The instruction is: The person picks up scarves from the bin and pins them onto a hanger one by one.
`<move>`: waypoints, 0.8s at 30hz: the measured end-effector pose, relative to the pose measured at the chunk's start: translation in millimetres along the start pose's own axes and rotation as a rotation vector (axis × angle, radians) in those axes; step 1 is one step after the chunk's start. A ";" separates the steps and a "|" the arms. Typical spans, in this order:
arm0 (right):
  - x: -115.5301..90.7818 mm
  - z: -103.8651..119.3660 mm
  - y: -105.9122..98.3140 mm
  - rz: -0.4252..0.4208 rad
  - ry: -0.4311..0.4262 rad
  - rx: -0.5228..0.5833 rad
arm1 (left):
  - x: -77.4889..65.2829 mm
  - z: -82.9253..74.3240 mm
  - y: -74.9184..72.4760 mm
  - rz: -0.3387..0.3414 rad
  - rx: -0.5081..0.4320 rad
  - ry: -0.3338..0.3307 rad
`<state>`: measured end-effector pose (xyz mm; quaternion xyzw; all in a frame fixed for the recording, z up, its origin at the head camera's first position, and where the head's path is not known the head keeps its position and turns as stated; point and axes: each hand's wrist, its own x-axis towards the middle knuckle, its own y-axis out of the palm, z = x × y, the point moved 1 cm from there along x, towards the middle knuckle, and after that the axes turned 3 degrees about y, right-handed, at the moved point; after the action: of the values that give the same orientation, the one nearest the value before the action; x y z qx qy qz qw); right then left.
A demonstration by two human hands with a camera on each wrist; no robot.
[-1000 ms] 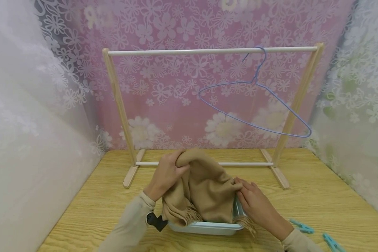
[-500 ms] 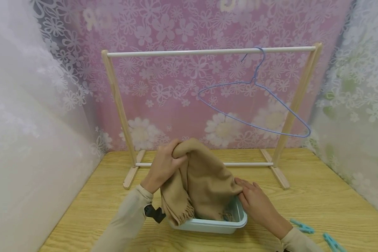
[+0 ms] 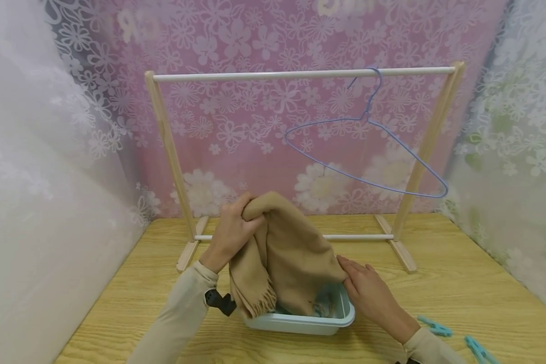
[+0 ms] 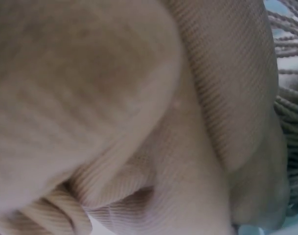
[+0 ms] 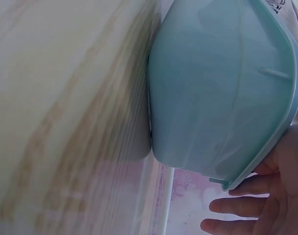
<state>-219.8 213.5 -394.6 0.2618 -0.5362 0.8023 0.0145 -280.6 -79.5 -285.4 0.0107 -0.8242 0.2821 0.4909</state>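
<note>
Left hand: I see this hand [image 3: 231, 230] gripping a raised fold of cloth, fingers wrapped over it, thumb toward the middle.
Right hand: this hand [image 3: 374, 296] sits at the basin's right rim, against the cloth's edge; the wrist view shows me fairly straight fingers just outside the rim, but the thumb's hold is hidden, so I cannot tell whether it pinches anything.
Scarf: the tan scarf [image 3: 296, 247] slopes from the left hand down toward the right one, its lower part over and partly inside the basin, a fringed end hanging by the near left corner.
Basin: the pale blue basin [image 3: 296, 324] stands upright on the table [image 3: 446, 293]; something small and mottled shows inside, too unclear for me to name.
Lift: partly done, I judge; the upper fold is well above the rim, while the lower cloth has yet to come clear.
Spreading: not done, as I read it; the cloth is bunched and folded.
Hanger: the blue hanger [image 3: 368, 119] hooks over the top rail [image 3: 264, 76], right of its middle, and carries nothing.
Clothespins: one teal clothespin [image 3: 434, 326] and a second clothespin [image 3: 480, 350] lie to the basin's right, clipped to nothing; I count both as unused.
</note>
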 end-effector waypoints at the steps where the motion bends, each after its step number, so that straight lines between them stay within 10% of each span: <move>1: 0.3 0.3 0.6 -0.004 -0.003 0.004 | 0.4 0.4 -0.9 -0.007 0.001 -0.003; 24: 2.4 5.1 0.4 -0.019 -0.001 0.037 | 7.3 -1.4 -13.3 -0.089 0.012 -0.011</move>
<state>-219.9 208.3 -392.5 0.2675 -0.5186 0.8119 0.0168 -279.3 -88.2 -272.9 0.0518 -0.8240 0.2651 0.4981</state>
